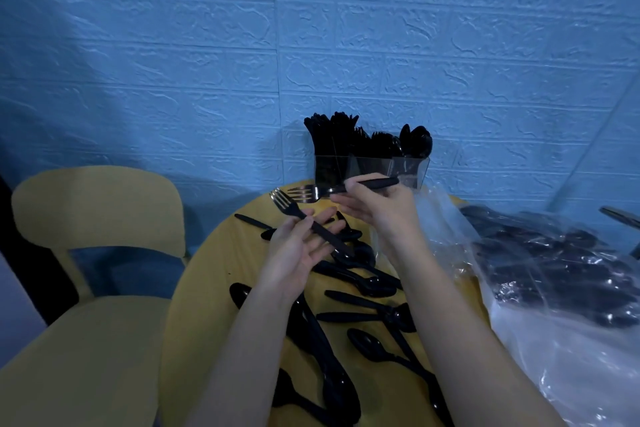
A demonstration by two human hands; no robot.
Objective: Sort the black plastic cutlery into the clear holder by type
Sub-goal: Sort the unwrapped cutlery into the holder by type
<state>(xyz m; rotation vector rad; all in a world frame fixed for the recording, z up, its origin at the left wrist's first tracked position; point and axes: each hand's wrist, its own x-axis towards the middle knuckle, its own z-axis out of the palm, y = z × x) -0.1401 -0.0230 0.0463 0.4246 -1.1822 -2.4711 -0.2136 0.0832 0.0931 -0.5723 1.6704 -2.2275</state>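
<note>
My left hand (304,246) holds a black plastic fork (294,210) with its tines pointing up and left, the handle lying across my fingers. My right hand (377,208) pinches a second black fork (332,189) by the handle, tines pointing left, just in front of the clear holder (405,168). The holder stands at the far edge of the round yellow table (207,288) against the wall. It holds several knives at the left, forks in the middle and spoons at the right. Loose black spoons and knives (360,302) lie scattered on the table under my arms.
A clear plastic bag (554,270) with more black cutlery lies at the right, spilling over the table edge. A yellow chair (97,218) stands at the left of the table. A blue brick-textured wall (311,45) closes the back.
</note>
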